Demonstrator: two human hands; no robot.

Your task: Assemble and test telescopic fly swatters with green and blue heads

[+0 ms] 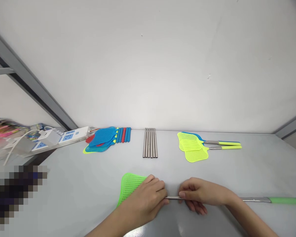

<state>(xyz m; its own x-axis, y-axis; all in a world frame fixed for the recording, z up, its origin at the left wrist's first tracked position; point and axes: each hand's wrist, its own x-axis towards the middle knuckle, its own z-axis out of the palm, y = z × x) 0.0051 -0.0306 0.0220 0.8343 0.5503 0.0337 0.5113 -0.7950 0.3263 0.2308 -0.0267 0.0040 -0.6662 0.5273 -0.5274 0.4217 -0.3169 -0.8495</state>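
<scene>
A green fly swatter (131,185) with a mesh head lies sideways in front of me. Its thin metal rod (173,197) extends to the right and ends in a green handle (284,200) at the right side of the table. My left hand (151,197) is closed around the swatter beside its head, covering part of the mesh and the join with the rod. Further along, my right hand (197,192) pinches the rod between thumb and fingers, its other fingers loosely curled. Part of the rod is hidden behind my right hand and wrist.
Behind my hands, several metal tubes (150,143) lie side by side. At back left are stacked swatter heads (105,136) and coloured handles (123,135). Assembled swatters (196,154) lie at back right. A power strip (75,135) with cables borders the left edge; a wall stands behind.
</scene>
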